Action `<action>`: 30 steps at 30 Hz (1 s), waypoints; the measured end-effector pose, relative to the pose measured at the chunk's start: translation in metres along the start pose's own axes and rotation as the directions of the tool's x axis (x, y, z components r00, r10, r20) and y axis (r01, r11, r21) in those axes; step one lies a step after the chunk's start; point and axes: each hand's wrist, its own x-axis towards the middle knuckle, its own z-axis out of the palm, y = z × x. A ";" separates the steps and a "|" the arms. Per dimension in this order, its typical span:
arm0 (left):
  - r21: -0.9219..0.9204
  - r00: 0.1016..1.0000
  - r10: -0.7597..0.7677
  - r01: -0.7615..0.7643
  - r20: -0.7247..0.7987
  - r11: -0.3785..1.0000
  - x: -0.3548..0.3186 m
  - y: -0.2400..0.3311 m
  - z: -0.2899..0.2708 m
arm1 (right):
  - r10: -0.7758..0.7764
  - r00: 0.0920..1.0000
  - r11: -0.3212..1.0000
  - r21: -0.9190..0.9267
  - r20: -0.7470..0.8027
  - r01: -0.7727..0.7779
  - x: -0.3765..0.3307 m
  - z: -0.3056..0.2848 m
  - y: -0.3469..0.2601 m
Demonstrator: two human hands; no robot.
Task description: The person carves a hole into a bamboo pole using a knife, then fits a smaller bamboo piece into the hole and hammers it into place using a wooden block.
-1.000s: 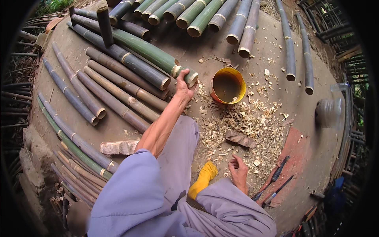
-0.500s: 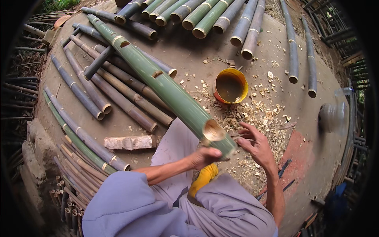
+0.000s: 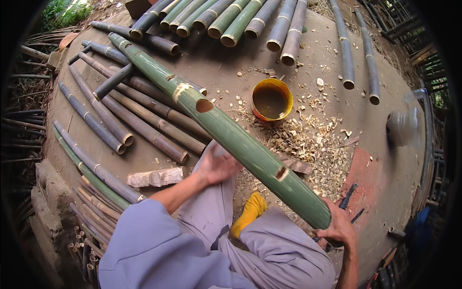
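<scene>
A long green bamboo pole (image 3: pixel 240 137) slants from the far left down across my lap to the near right. Along its upper side are an oval hole (image 3: pixel 204 105), a small rectangular slot (image 3: pixel 281 173) and smaller cuts farther off. My right hand (image 3: pixel 340 225) is wrapped round the near end of the pole. Beside the pole's middle, over my knee, my left hand (image 3: pixel 217 167) is spread, slightly blurred; its fingertips reach the pole's edge, and whether they touch it I cannot tell.
Ahead stands a yellow-and-red bucket (image 3: pixel 272 99) with pale wood chips (image 3: pixel 308 137) strewn round it. Dark bamboo poles (image 3: pixel 144 120) lie at left, more cut poles (image 3: pixel 236 29) at the back. A rough block (image 3: pixel 156 177) sits by my left knee; dark-handled tools (image 3: pixel 348 195) lie at right.
The bamboo pole has slid nearer and to the right and turned, showing other holes. My left hand has let go of its near end; my right hand has taken hold there.
</scene>
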 end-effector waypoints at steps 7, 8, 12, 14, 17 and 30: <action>0.072 0.795 0.563 -0.590 0.228 0.804 0.006 0.115 0.063 | -0.092 0.878 0.934 -0.346 -0.470 -0.088 -0.080 0.023 0.045; 0.154 0.769 0.615 -0.638 0.174 0.755 0.015 0.122 0.066 | -0.114 0.858 0.921 -0.376 -0.501 -0.098 -0.082 0.027 0.048; 0.234 0.790 0.609 -0.607 0.072 0.760 0.025 0.091 0.069 | -0.160 0.755 0.884 -0.432 -0.636 -0.177 -0.089 0.053 0.093; 0.195 0.826 0.557 -0.562 0.088 0.804 0.016 0.055 0.066 | -0.122 0.701 0.867 -0.419 -0.702 -0.269 -0.102 0.069 0.127; 0.239 0.892 0.422 -0.450 0.159 0.861 -0.013 0.016 0.075 | -0.017 0.646 0.804 -0.395 -0.763 -0.445 -0.101 0.078 0.164; -0.081 -0.027 0.514 -0.993 0.857 0.083 -0.150 0.026 0.290 | -0.127 0.629 0.960 -0.254 -0.767 -0.117 0.043 0.031 0.120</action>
